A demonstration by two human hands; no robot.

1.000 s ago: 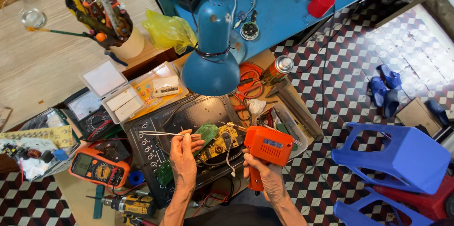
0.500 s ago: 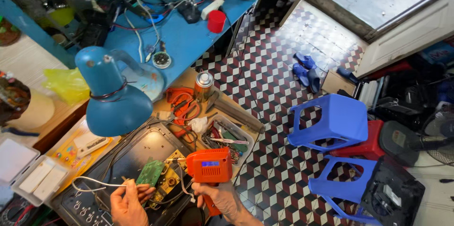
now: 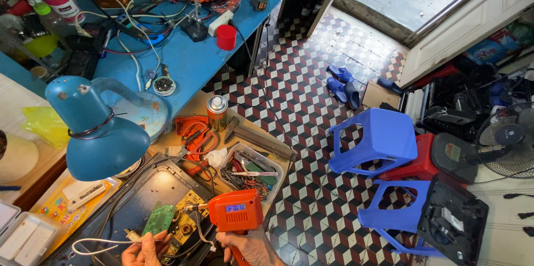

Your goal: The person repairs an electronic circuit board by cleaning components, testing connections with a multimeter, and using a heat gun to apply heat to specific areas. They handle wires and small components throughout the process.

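Both hands sit at the very bottom edge and are cut off there, so the wrists and part of the palms are out of view. The right hand (image 3: 247, 246) is closed around the grip of an orange soldering gun (image 3: 236, 210), whose body stands just above the fist; its thin metal tip points left onto a yellow circuit board (image 3: 186, 224), but the exact spot of contact is too small to make out. The left hand (image 3: 146, 248) is curled, fingers pinched on a white wire (image 3: 97, 241) that loops away to the left; a small green circuit board (image 3: 159, 219) lies just above these fingers, and whether they touch it cannot be told. Both boards rest in an opened dark device case (image 3: 139, 196) on the counter (image 3: 167, 141). A blue desk lamp (image 3: 94, 132) hides the case's upper left part. Right of the gun lies a clear tray of small tools (image 3: 253, 171), and a spray can (image 3: 216, 113) stands farther up
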